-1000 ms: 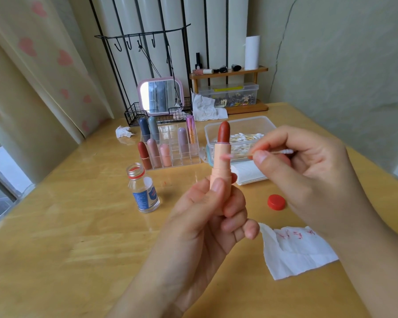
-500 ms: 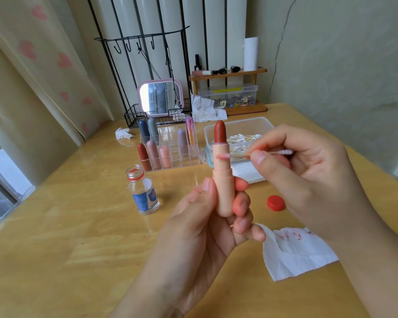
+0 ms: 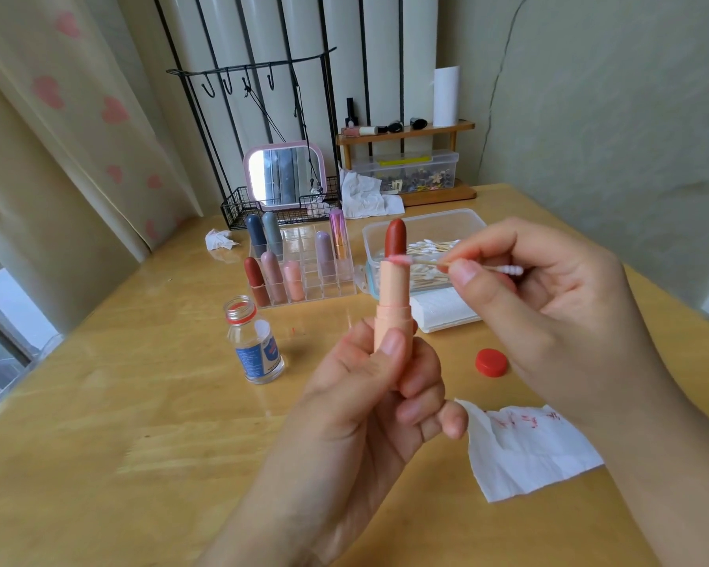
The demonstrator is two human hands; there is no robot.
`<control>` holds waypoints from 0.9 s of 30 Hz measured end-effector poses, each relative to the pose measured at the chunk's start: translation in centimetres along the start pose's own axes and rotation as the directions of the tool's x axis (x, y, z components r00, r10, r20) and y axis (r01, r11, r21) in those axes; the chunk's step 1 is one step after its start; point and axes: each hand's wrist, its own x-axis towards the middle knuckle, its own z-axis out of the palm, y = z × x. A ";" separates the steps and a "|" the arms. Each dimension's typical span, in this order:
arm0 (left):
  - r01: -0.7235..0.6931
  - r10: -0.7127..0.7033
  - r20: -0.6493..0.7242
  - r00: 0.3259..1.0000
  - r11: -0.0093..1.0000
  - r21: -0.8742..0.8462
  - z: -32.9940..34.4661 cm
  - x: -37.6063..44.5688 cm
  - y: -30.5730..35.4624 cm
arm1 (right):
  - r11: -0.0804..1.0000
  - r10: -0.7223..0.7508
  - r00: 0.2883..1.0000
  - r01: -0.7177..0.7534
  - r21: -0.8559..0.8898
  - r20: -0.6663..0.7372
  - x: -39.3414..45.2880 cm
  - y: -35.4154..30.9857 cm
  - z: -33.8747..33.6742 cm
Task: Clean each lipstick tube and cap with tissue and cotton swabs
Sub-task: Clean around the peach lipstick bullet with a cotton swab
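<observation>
Left of the left hand (image 3: 369, 386) stands an uncapped glass bottle (image 3: 256, 341), its blue label too blurred to read. That hand grips the peach lipstick tube (image 3: 393, 304) upright, red bullet pointing up. The right hand (image 3: 549, 317) pinches a cotton swab (image 3: 426, 261) lying level, its pink tip touching the tube's rim; below it lie a red cap (image 3: 491, 362) and a stained tissue (image 3: 529, 456).

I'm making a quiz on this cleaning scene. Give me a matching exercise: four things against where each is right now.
Things:
1. cotton swab
2. red bottle cap
3. open lipstick
4. stained tissue

Places:
A. lying flat on the table near the right wrist
B. upright in the left hand
C. pinched in the right hand
D. alone on the table, off its bottle

Pairs: 1-C, 2-D, 3-B, 4-A
</observation>
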 end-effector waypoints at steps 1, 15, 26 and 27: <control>-0.006 0.006 -0.003 1.000 1.000 0.004 0.0 0.0 0.0 | 1.000 0.008 1.000 -0.007 -0.014 0.016 -0.1 0.0 -0.1; -0.111 0.148 -0.153 0.977 0.967 0.228 0.0 -0.1 -0.4 | 0.983 -0.036 0.999 0.040 -0.180 0.023 -0.2 -0.7 0.2; -0.091 0.114 -0.128 0.985 0.980 0.176 0.0 0.0 -0.4 | 0.995 -0.021 1.000 0.022 -0.095 0.007 -0.1 -0.1 0.0; -0.088 0.109 -0.125 0.986 0.983 0.162 0.0 0.0 -0.5 | 0.997 -0.015 1.000 0.016 -0.078 0.004 -0.1 0.0 0.0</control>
